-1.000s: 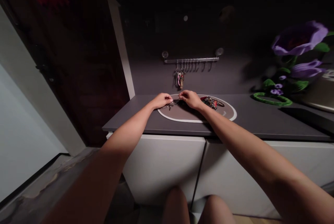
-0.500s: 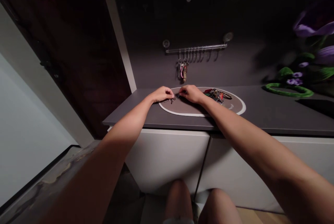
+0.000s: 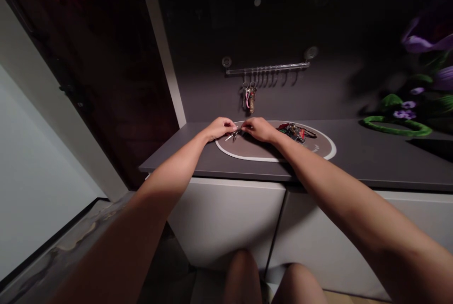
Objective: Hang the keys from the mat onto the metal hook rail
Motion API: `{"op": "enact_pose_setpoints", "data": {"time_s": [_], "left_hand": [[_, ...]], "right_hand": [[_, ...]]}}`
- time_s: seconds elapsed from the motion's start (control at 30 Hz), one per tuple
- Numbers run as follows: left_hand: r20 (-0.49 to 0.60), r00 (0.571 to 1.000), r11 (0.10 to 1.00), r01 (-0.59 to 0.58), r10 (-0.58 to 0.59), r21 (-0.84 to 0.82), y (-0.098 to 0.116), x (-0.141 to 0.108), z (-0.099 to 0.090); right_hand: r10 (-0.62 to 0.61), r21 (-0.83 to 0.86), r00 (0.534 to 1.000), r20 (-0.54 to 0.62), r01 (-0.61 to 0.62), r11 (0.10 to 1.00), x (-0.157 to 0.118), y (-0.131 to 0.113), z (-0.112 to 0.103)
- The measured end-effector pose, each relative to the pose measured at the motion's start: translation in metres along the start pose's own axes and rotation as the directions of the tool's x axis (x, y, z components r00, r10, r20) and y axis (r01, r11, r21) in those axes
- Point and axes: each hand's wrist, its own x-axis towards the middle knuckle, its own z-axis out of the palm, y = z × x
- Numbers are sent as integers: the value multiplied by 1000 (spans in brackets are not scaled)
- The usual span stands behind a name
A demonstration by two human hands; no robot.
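Just above the left end of an oval brown mat (image 3: pixel 255 152) with a white rim, my two hands work close together. My left hand (image 3: pixel 221 129) is closed in a pinch on a bunch of keys (image 3: pixel 232 136), whose metal blades hang below the fingertips. Facing it, my right hand (image 3: pixel 260 129) is also closed, its fingertips at a small dark piece beside the keys; that piece is mostly hidden. To the right of my right hand, a pile of keys and keychains (image 3: pixel 295 133) with red bits and a braided strap lies on the mat.
On the dark wall, a clear rail (image 3: pixel 268 69) with several hooks carries hanging keys (image 3: pixel 249 98) at its left. A green ring and purple flowers (image 3: pixel 405 110) stand at the right on the grey counter (image 3: pixel 375 162). White cabinet doors (image 3: pixel 226 219) are below, a dark door (image 3: pixel 106 72) left.
The keys at my left fingertips have swung and spread slightly. Both hands stay almost in place, and the view has shifted a little.
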Motion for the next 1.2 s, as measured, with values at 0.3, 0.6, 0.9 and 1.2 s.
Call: {"op": "enact_pose_setpoints", "data": {"time_s": [0.3,0.6,0.9,1.2], "left_hand": [[-29,1000,935,-5,-6,-355,-4,7,1],[-10,1000,890,-10,6,-455,-3,6,3],[-8,1000,889,5,-9,-458,0,5,5],[-108,993,905,-80,38,-419,10,9,12]], "right_hand": [[-10,33,998,-58,12,999,-1,-3,-2],[75,213,983,-169,-37,976,-2,-7,-4],[150,341,975,-165,-87,936,-3,-8,-5],[157,474,960,-231,-30,880,-3,-2,-6]]}}
